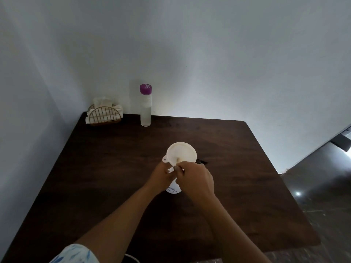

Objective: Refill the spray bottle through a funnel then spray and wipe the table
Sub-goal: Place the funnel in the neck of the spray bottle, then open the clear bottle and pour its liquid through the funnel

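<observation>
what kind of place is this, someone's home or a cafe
Probably a dining corner in a home or small eatery. A dark wooden table stands in a corner of white walls, with a wire napkin holder and a purple-capped bottle at its far edge.

Looks like a dining corner of a home or small eatery; cannot tell which. Evidence: dark wooden table (114, 168) set into a corner of plain pale walls (209, 54); wire napkin holder (104, 115) stuffed with white paper napkins at the far left edge; clear bottle with purple cap (145, 107) upright near it; dark glossy floor (322, 186) at right, reflecting a light spot.
</observation>
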The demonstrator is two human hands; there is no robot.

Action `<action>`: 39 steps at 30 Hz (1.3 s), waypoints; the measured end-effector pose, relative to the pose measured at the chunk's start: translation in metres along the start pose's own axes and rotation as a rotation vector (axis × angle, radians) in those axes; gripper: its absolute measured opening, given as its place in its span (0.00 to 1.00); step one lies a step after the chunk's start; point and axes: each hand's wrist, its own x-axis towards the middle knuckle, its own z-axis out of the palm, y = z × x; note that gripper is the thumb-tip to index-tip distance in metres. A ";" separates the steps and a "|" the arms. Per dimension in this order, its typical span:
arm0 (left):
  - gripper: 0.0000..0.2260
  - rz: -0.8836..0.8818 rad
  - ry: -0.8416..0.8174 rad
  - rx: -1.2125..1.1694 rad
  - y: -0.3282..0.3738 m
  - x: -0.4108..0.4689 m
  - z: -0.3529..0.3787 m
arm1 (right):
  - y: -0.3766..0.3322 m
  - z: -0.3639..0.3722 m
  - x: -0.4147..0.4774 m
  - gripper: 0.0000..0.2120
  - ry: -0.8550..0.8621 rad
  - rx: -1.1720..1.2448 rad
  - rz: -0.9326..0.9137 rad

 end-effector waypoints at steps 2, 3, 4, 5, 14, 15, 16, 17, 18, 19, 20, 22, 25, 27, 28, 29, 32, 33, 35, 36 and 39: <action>0.09 0.013 0.009 0.070 -0.001 0.002 0.001 | 0.000 0.002 0.000 0.15 0.021 -0.031 -0.015; 0.10 0.013 0.016 0.100 -0.002 0.003 0.002 | 0.000 0.002 0.001 0.15 0.022 -0.041 -0.023; 0.10 0.005 0.030 0.121 -0.002 0.003 0.003 | 0.001 0.003 0.002 0.16 0.021 -0.049 -0.028; 0.10 -0.001 0.045 0.132 -0.001 0.004 0.003 | 0.001 0.002 0.003 0.16 0.021 -0.056 -0.030; 0.24 -0.078 -0.091 0.160 -0.013 0.012 -0.019 | 0.010 -0.030 0.028 0.24 0.145 0.044 -0.037; 0.27 -0.081 -0.076 0.124 -0.014 0.015 -0.024 | 0.011 -0.037 0.036 0.23 0.143 0.054 -0.047; 0.28 -0.083 -0.044 0.101 -0.015 0.019 -0.029 | 0.011 -0.043 0.045 0.23 0.145 0.058 -0.063; 0.29 -0.087 0.006 0.092 -0.015 0.023 -0.034 | 0.011 -0.049 0.054 0.22 0.155 0.060 -0.082; 0.29 -0.091 0.069 0.087 -0.014 0.031 -0.039 | 0.010 -0.054 0.066 0.22 0.164 0.059 -0.106; 0.28 -0.095 0.133 0.081 -0.013 0.039 -0.045 | 0.008 -0.059 0.079 0.22 0.164 0.055 -0.129; 0.27 -0.094 0.188 0.075 -0.012 0.050 -0.050 | 0.006 -0.062 0.093 0.22 0.157 0.046 -0.156; 0.25 -0.081 0.261 0.066 -0.007 0.071 -0.061 | 0.001 -0.062 0.122 0.24 0.131 0.012 -0.199; 0.26 -0.060 0.356 0.087 -0.006 0.110 -0.076 | -0.007 -0.051 0.171 0.27 0.038 -0.039 -0.248; 0.28 -0.066 0.393 0.135 -0.007 0.129 -0.084 | -0.012 -0.037 0.197 0.28 -0.024 -0.058 -0.272; 0.29 -0.071 0.410 0.155 -0.009 0.140 -0.088 | -0.014 -0.030 0.212 0.30 -0.053 -0.063 -0.285; 0.31 -0.073 0.428 0.168 -0.011 0.151 -0.091 | -0.015 -0.020 0.226 0.32 -0.078 -0.063 -0.296; 0.32 -0.054 0.487 0.193 -0.014 0.179 -0.098 | -0.020 0.005 0.267 0.38 -0.136 -0.054 -0.353; 0.32 -0.049 0.499 0.197 -0.016 0.187 -0.100 | -0.023 0.014 0.280 0.39 -0.156 -0.039 -0.375; 0.32 -0.051 0.504 0.203 -0.022 0.200 -0.103 | -0.030 0.028 0.301 0.44 -0.190 -0.005 -0.411; 0.31 -0.047 0.499 0.195 -0.025 0.206 -0.104 | -0.034 0.035 0.311 0.45 -0.202 0.008 -0.429; 0.31 -0.052 0.484 0.180 -0.035 0.216 -0.103 | -0.050 0.050 0.335 0.47 -0.181 0.058 -0.478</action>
